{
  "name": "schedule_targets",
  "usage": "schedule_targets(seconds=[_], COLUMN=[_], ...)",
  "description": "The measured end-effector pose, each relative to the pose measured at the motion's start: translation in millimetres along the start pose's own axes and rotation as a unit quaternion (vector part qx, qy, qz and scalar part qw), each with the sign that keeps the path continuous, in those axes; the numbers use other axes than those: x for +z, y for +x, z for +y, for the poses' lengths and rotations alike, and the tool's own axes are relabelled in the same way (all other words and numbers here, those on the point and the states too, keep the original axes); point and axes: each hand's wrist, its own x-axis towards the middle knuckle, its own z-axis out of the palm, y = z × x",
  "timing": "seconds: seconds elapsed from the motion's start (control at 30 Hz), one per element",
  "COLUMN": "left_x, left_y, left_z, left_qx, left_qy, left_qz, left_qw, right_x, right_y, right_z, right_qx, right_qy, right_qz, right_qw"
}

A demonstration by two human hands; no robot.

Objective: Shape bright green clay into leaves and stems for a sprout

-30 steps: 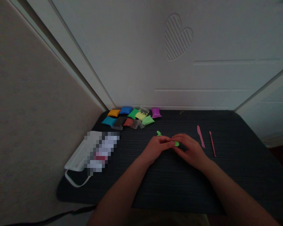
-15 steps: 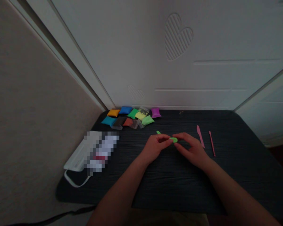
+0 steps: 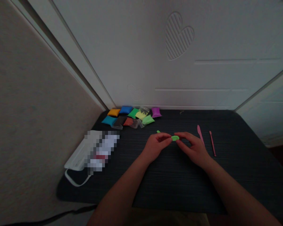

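The left hand (image 3: 155,146) and right hand (image 3: 195,150) each have a narrow grip on a bright green disc (image 3: 175,138), held between their fingertips over the dark worktop (image 3: 169,182). Another green piece (image 3: 158,131) shows just beyond the left hand. A pink knife (image 3: 200,133) and a pink stick (image 3: 212,144) lie near the right hand.
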Motion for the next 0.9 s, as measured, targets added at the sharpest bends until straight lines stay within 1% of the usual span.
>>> schedule_targets(seconds=[0.1, 0.23, 0.3, 0.37, 0.47, 0.57, 0.63, 0.67, 0.77, 0.83, 0.9], left_x=[1.3, -0.1, -3.0, -7.2, -14.4, -19.5, -19.4, -18.0, -8.5, -0.3, 6.3], left_y=[0, 1, 2, 5, 9, 12, 11, 10, 3, -2, -4], left_z=[0, 1, 1, -1, -4, -5, -3, -2, 2, 2, 1], left_qx=[0.007, 0.012, 0.016, 0.018, 0.015, 0.015, 0.020, 0.026, 0.059, 0.085, 0.100], left_qy=[0.013, -0.019, -0.043, -0.081, -0.150, -0.179, -0.153, -0.123, 0.018, 0.102, 0.158], left_qz=[-0.006, 0.007, 0.030, 0.064, 0.112, 0.129, 0.121, 0.107, 0.033, -0.004, 0.001], left_qw=[1.000, 1.000, 0.998, 0.994, 0.982, 0.975, 0.981, 0.986, 0.998, 0.991, 0.982], right_x=[1, 3, 4, 4, 4, 5, 6, 6, 8, 9, 10], right_y=[0, -1, -1, -1, -1, -1, 0, 0, 1, 1, 1], right_z=[1, 3, 4, 5, 7, 7, 8, 7, 7, 7, 7], right_qx=[0.006, 0.047, 0.073, 0.096, 0.117, 0.123, 0.119, 0.115, 0.098, 0.090, 0.085], right_qy=[-0.001, 0.034, 0.078, 0.129, 0.191, 0.192, 0.167, 0.152, 0.117, 0.097, 0.080], right_qz=[0.000, 0.026, 0.047, 0.061, 0.058, 0.048, 0.045, 0.044, 0.052, 0.058, 0.058], right_qw=[1.000, 0.998, 0.993, 0.985, 0.973, 0.972, 0.978, 0.981, 0.987, 0.990, 0.992])
